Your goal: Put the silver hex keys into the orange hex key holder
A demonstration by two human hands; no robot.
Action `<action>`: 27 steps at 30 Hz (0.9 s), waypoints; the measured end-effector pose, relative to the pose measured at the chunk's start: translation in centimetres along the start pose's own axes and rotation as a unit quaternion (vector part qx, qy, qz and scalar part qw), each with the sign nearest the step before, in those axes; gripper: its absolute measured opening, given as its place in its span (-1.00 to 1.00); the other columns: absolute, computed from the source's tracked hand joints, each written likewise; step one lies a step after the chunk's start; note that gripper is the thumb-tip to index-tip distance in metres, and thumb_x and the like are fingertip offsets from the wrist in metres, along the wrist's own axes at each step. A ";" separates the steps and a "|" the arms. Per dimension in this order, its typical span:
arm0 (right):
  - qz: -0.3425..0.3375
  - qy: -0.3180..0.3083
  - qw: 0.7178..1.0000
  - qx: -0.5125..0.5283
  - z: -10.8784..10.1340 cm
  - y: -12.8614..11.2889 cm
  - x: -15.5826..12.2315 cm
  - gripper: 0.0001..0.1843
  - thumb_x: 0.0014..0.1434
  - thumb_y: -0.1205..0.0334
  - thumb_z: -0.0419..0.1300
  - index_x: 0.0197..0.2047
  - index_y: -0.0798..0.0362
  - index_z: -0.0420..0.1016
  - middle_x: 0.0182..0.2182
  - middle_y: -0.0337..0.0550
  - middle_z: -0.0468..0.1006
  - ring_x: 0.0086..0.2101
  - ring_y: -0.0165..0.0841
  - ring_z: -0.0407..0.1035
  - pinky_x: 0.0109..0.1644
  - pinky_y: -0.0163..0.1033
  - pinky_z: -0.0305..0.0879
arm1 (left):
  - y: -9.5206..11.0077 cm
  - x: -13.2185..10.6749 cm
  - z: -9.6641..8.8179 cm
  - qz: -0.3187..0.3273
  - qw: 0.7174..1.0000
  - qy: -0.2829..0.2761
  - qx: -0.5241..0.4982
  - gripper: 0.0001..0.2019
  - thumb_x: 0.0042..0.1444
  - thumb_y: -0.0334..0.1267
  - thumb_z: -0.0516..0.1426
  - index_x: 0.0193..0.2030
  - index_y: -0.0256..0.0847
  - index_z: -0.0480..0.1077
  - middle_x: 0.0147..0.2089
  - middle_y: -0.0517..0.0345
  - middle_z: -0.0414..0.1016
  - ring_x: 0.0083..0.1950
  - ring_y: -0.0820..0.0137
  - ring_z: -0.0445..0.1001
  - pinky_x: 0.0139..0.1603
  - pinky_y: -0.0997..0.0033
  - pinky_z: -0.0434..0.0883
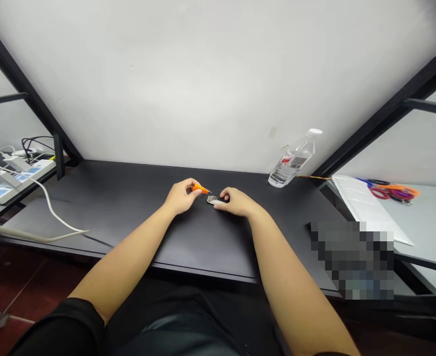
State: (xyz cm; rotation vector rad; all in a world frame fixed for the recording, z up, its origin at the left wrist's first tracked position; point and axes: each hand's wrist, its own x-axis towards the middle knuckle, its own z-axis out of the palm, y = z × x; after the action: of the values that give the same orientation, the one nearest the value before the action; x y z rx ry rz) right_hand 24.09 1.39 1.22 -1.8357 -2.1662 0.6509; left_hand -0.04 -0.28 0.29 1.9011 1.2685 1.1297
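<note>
My left hand (181,197) pinches a small orange-handled tool (199,188) between thumb and fingertips. Its fine tip points at the row of thin silver metal rods (214,200), which my right hand (236,201) grips with curled fingers, low over the middle of the flat black desk (129,207). The tip sits just beside my right fingers, so I judge a slip could jab them, or the rods could skid. The clear plastic water bottle (292,160) stands well apart.
</note>
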 end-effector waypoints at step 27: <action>-0.320 0.160 0.879 0.314 -1.1 -3.4 -3.0 -0.74 0.34 -0.05 0.18 -0.23 -0.07 0.28 -0.11 -0.07 0.67 -0.20 -0.25 0.53 -0.09 -0.06 0.44 | 0.8 0.2 0.1 0.039 0.990 0.019 -0.131 -0.83 0.17 -0.17 0.25 -0.15 -0.18 0.51 -0.14 0.07 0.61 -0.14 0.34 0.55 -0.11 0.35 0.45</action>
State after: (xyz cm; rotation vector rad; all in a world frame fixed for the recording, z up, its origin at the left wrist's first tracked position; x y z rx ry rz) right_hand 22.24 -1.71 4.13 -0.7640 -1.8537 0.7064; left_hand 0.45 -0.45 0.98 1.7522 1.0155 1.3094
